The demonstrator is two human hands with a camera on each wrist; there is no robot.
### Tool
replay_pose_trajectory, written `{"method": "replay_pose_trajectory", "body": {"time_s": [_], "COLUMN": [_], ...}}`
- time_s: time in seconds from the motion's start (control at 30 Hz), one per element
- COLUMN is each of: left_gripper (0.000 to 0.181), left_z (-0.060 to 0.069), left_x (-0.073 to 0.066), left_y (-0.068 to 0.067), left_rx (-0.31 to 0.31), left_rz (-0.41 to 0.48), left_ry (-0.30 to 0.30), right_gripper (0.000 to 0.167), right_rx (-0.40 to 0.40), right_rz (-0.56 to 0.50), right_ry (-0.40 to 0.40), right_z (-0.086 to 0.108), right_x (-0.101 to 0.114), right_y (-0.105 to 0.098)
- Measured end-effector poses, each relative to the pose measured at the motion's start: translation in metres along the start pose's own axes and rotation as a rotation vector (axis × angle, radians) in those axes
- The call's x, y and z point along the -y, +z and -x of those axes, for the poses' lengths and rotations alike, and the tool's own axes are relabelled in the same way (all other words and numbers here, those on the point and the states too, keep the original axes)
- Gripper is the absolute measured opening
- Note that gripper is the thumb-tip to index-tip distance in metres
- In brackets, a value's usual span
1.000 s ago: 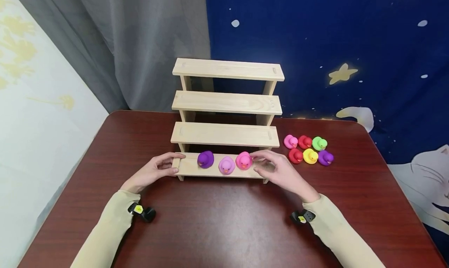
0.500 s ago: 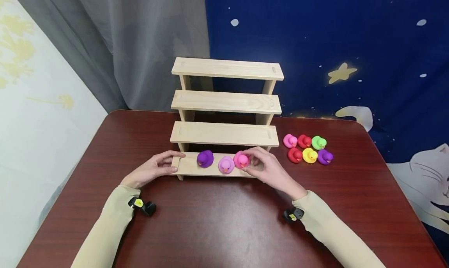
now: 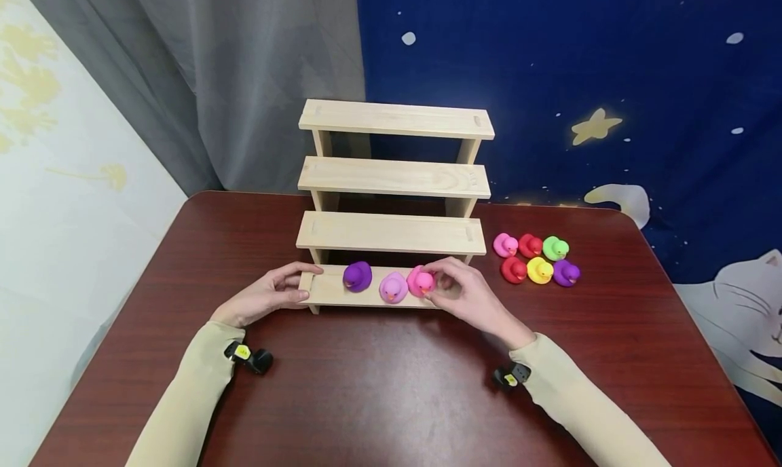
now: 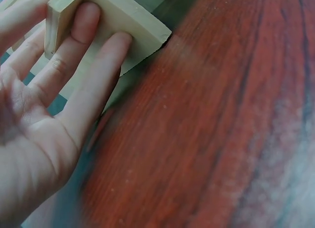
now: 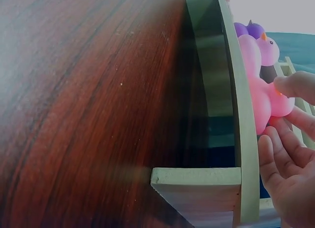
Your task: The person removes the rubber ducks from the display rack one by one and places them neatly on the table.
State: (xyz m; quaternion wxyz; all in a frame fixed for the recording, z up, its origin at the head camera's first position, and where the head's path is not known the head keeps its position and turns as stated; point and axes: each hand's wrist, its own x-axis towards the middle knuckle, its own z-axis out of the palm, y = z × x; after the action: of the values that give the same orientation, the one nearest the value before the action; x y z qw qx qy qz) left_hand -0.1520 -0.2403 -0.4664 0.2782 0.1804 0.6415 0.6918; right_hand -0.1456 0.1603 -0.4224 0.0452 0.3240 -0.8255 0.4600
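A wooden four-step rack [image 3: 391,233] stands on the table. On its lowest step sit a purple duck [image 3: 357,277], a light pink duck [image 3: 394,288] and a bright pink duck [image 3: 421,281]. The right hand [image 3: 467,296] pinches the bright pink duck between thumb and fingers; in the right wrist view that duck [image 5: 268,102] touches the light pink one [image 5: 250,53]. At the step's left end the left hand [image 3: 263,296] grips the board, its fingers [image 4: 81,28] against the wood in the left wrist view.
Right of the rack, several ducks lie in two rows on the table: pink [image 3: 505,246], red [image 3: 530,246], green [image 3: 556,249], another red [image 3: 514,271], yellow [image 3: 540,271] and purple [image 3: 567,273]. Grey and blue curtains hang behind the table.
The right hand has moved left and taken hold of the bright pink duck, which has shifted slightly left against the light pink one. The left hand has stayed on the step's end.
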Motion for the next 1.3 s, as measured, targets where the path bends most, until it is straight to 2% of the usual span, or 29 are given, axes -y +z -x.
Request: {"method": "replay_pose_trajectory", "body": {"time_s": [0.2, 0.47, 0.77, 0.97, 1.03, 1.2, 1.3], "left_gripper": [0.047, 0.049, 0.049, 0.049, 0.049, 0.049, 0.049], "left_z": [0.000, 0.002, 0.002, 0.002, 0.002, 0.003, 0.003], "left_x": [0.000, -0.002, -0.003, -0.004, -0.004, -0.004, -0.004], "left_y": [0.001, 0.002, 0.003, 0.003, 0.003, 0.004, 0.004], "left_rx": [0.001, 0.001, -0.004, -0.008, -0.008, -0.008, -0.008], "left_rz": [0.015, 0.018, 0.005, -0.005, -0.008, -0.009, -0.007], "left_ry": [0.005, 0.002, -0.006, -0.009, -0.011, -0.010, -0.008], "right_gripper": [0.040, 0.040, 0.041, 0.043, 0.044, 0.046, 0.046], "right_rx": [-0.010, -0.017, -0.024, -0.034, -0.042, -0.054, -0.053], "right_rz": [-0.010, 0.008, 0.038, 0.051, 0.066, 0.081, 0.088], "right_ry": [0.013, -0.015, 0.033, 0.037, 0.039, 0.058, 0.066], "right_z": [0.005, 0.008, 0.025, 0.035, 0.035, 0.040, 0.045], "right_x": [0.007, 0.036, 0.006, 0.002, 0.009, 0.008, -0.002], "right_y": [-0.006, -0.020, -0.029, -0.040, -0.044, -0.050, -0.053]}}
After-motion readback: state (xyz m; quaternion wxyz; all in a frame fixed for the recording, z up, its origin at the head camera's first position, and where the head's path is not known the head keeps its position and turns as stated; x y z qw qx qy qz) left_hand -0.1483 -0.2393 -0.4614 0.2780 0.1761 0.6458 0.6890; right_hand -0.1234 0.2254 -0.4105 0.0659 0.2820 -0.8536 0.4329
